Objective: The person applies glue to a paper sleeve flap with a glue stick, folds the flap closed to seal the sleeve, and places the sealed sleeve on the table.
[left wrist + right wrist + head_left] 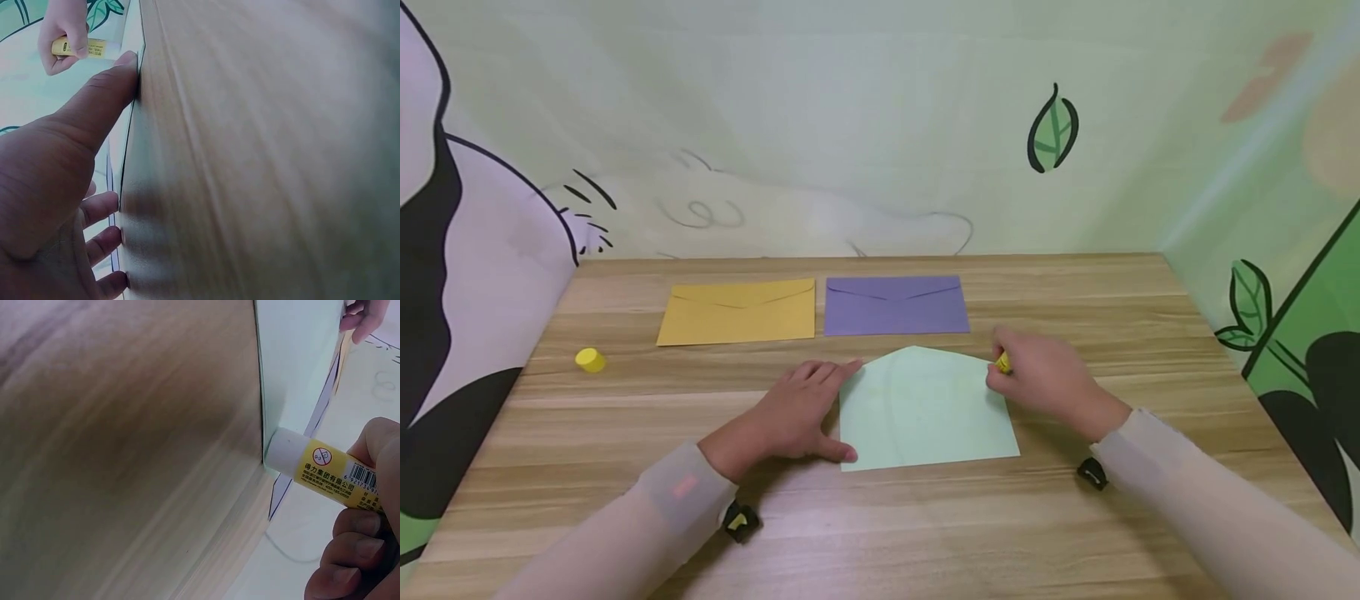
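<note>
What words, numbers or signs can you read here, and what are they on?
"得力集团有限公司", on the yellow glue stick
"0-3", in the red crossed-out circle on the glue stick
"6 92173…", beside the barcode on the glue stick; the rest is unclear
The glue stick's smaller print is too blurred to read.
No text shows on the green envelope, yellow envelope or purple envelope.

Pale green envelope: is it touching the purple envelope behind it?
Apart. The head view shows a strip of table between the tip of the pale green envelope and the purple envelope.
</note>
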Demonstrator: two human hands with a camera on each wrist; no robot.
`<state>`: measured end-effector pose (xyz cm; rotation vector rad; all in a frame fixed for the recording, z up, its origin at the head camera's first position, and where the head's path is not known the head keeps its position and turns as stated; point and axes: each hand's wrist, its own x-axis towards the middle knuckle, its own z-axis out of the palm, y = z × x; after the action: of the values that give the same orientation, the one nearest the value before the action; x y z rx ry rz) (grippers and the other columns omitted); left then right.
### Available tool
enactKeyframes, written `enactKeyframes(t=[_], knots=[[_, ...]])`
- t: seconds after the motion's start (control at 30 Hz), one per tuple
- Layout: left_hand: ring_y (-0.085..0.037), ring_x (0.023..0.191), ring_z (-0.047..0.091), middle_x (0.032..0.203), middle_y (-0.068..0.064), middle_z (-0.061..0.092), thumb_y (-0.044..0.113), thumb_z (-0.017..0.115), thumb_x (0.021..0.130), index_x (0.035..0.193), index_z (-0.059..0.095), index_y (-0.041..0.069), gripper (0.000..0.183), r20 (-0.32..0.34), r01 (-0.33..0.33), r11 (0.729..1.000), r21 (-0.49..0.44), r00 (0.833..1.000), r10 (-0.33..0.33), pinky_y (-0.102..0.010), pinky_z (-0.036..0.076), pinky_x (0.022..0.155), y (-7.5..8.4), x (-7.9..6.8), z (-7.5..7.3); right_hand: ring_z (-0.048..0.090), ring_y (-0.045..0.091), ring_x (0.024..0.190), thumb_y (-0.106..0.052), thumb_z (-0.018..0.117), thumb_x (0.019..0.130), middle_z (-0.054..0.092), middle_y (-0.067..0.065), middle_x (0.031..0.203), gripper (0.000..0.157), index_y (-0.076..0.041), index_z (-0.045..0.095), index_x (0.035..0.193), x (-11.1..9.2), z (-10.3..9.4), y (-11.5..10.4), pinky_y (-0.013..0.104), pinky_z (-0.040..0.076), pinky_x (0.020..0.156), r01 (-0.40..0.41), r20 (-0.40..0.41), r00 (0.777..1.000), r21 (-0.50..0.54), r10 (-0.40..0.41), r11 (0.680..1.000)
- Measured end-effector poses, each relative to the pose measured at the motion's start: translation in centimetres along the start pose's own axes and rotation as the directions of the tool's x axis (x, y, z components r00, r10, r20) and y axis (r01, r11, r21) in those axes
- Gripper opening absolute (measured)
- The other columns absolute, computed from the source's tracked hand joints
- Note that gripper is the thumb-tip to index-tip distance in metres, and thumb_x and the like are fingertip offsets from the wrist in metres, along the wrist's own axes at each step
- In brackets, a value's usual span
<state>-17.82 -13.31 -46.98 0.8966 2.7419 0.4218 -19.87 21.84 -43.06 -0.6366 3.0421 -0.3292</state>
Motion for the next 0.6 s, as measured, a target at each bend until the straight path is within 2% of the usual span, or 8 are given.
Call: enactKeyframes(t=[0.27,0.4,0.6], knots=[[-0.036,0.141,0.036,0.151,-0.009,0.045,0.067,0.080,0.071,0.161,0.018,0.014,0.121,-0.001,-0.010,1.000,0.001,1.000,0.010,-0.059,0.029,0.115,0.0,0.1,0.1,0.032,0.009,0.047,-0.020,0.057,0.086,0.041,-0.006,0.054,0.011,-0.012,0.057,0.095,-0.1,0.2,0.5,0.025,0.024,0.044,-0.035,0.020,0.999,0.070,0.034,0.997],[-0.036,0.141,0.036,0.151,-0.008,0.045,0.066,0.081,0.070,0.161,0.018,0.014,0.122,0.003,-0.003,1.000,0.000,1.000,0.003,-0.059,0.028,0.115,0.1,0.1,0.0,0.032,0.009,0.047,-0.020,0.058,0.086,0.040,-0.006,0.054,0.011,-0.011,0.058,0.094,0.1,0.5,0.0,0.024,0.024,0.044,-0.007,-0.011,1.000,0.083,0.008,0.997],[-0.036,0.141,0.036,0.152,-0.009,0.045,0.065,0.081,0.070,0.161,0.019,0.014,0.121,0.007,0.004,1.000,-0.008,1.000,-0.004,-0.058,0.028,0.115,0.1,0.0,-0.2,0.033,0.009,0.048,-0.021,0.057,0.087,0.042,-0.006,0.058,0.014,-0.010,0.059,0.095,0.6,0.9,-2.0,0.024,0.026,0.044,0.054,-0.024,0.998,0.098,-0.052,0.994]])
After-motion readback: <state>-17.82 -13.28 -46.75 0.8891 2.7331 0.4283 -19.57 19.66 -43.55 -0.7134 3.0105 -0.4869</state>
